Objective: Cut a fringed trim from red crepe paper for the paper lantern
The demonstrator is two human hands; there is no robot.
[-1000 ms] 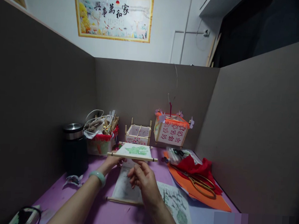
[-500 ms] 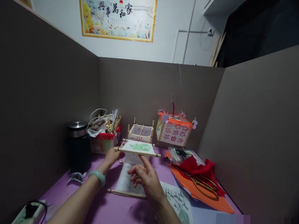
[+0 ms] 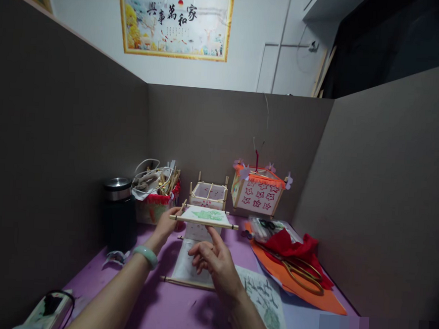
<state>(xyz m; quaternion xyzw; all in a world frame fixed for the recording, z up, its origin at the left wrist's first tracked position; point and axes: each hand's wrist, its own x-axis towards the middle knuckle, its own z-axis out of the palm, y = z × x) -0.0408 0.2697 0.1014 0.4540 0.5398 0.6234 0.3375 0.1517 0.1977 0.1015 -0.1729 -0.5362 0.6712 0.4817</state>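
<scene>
A stick-framed paper panel (image 3: 206,215) with a green drawing is raised above the table. My left hand (image 3: 168,223), with a pale green bangle on the wrist, grips its left end. Under the panel's front stick, my right hand (image 3: 213,258) touches it with an extended index finger; the other fingers are loosely curled and apart, holding nothing. A second stick-framed paper panel (image 3: 189,267) lies on the purple table (image 3: 173,313) below, partly hidden by my right hand. Right of it is a paper sheet (image 3: 266,301) with dark and green drawings.
Behind stand a small stick-frame lantern (image 3: 207,191) and a hanging lantern (image 3: 258,194) with orange fringe. A dark bottle (image 3: 117,218) and a filled basket (image 3: 153,207) are on the left. Gold-handled scissors (image 3: 305,274) rest on orange sheets (image 3: 330,300) beside red cloth (image 3: 292,243).
The whole view has shifted slightly, with everything a little further right. The left end of the raised panel is tilted slightly differently, and a stick end now shows above my left hand.
</scene>
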